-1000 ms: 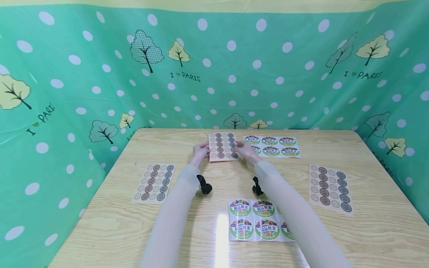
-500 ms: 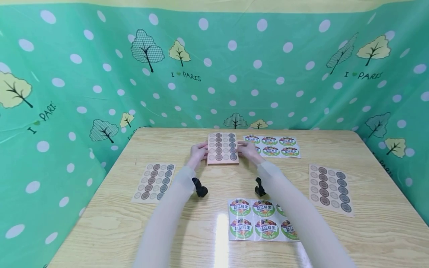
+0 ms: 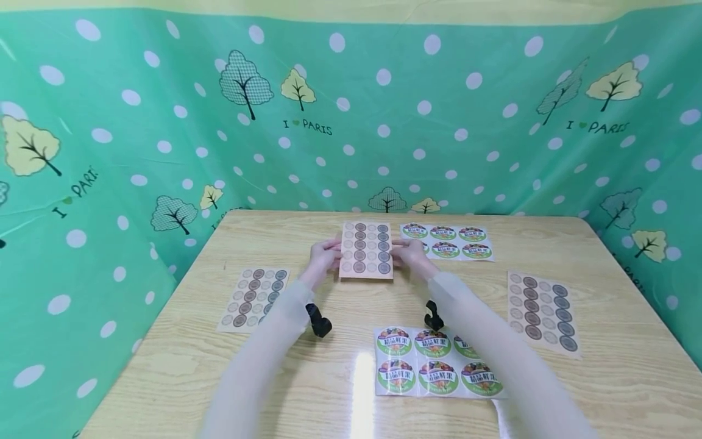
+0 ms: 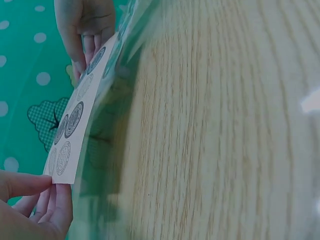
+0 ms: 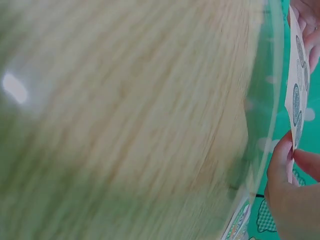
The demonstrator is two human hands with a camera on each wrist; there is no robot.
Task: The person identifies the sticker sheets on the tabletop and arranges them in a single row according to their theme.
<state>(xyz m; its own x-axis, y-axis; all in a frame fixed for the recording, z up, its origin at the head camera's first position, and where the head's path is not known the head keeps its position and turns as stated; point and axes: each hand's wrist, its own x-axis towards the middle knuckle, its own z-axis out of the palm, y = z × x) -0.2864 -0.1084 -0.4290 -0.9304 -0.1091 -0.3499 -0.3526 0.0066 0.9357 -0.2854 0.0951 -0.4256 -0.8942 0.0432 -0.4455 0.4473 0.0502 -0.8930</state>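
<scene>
Left grip (image 3: 322, 257) and right grip (image 3: 411, 253) pinch a sheet (image 3: 365, 250) above the far surface (image 3: 296, 228), seemingly not yet placed; left sheet (image 3: 252, 299), right sheet (image 3: 543, 314), near labels (image 3: 437, 364) and far labels (image 3: 453, 241) already lie flat.

Held sticker sheet (image 3: 365, 250) illegible, front labels (image 3: 437, 377) partly covered, left sleeve (image 3: 260, 363) blurred

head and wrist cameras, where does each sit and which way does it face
Head: on the head, facing forward and down at the table; left hand, right hand and sleeves show.
Left wrist: on that wrist, facing the held sticker sheet; both hands show.
Right wrist: on that wrist, same sheet nearly edge-on; both hands show.
Wrist views share sheet, table, green cloth.
</scene>
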